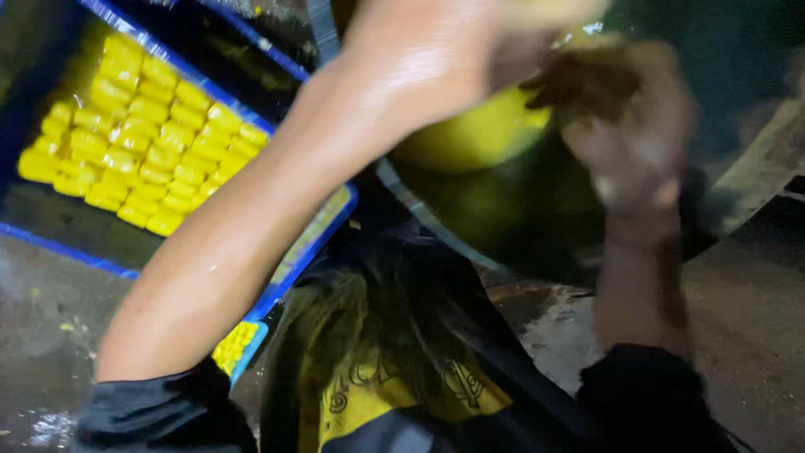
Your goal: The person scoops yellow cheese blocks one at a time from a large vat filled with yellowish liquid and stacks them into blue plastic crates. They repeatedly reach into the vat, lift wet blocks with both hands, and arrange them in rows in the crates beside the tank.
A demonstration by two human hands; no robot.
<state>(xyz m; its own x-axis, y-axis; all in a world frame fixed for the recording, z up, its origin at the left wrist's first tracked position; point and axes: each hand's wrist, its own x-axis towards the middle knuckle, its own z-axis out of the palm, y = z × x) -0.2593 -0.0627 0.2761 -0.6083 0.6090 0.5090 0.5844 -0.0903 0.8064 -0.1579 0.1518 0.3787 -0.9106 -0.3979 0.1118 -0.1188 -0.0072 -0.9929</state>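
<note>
Both hands up on yellow round lump [482, 134]: left hand [436, 50] over top, right hand [633, 143] beside it, prob steadying. Grip closure: can't tell, blurred. Blue tray [310, 243] of yellow blocks [142, 143] lies well below-left of grip.

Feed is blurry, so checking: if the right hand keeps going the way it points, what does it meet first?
Likely the yellow mass: the right hand points up-left, seemingly already at its edge. Motion blur hides contact and depth.
</note>
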